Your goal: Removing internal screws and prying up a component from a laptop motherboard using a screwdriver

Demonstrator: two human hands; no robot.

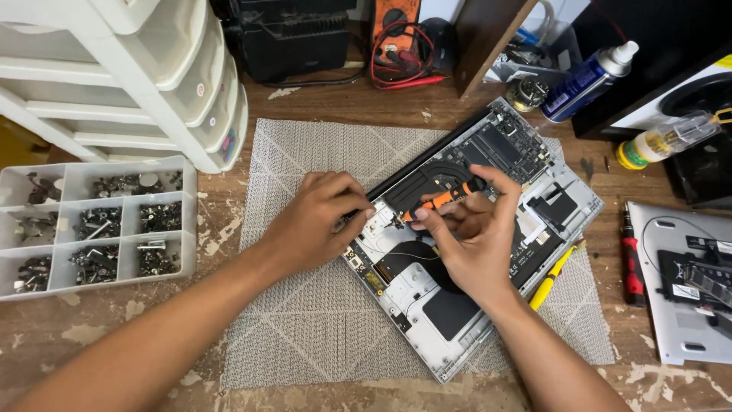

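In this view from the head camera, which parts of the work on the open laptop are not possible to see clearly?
- Tip of the orange screwdriver and the screw under it: too small, partly covered by the right hand.
- What the left hand fingers press: hidden under the curled fingers.
- Near laptop parts under the right palm: covered.
- Screws in the compartment tray: too small to tell kinds.
- Grey cover panel: cut off by the right edge.

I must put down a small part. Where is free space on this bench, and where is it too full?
Free: the grey mat below the left hand, between the screw organizer and the opened laptop; also its strip above that hand. Crowded: the bench's back edge around the multimeter and spray can, and the right side by the red screwdriver.
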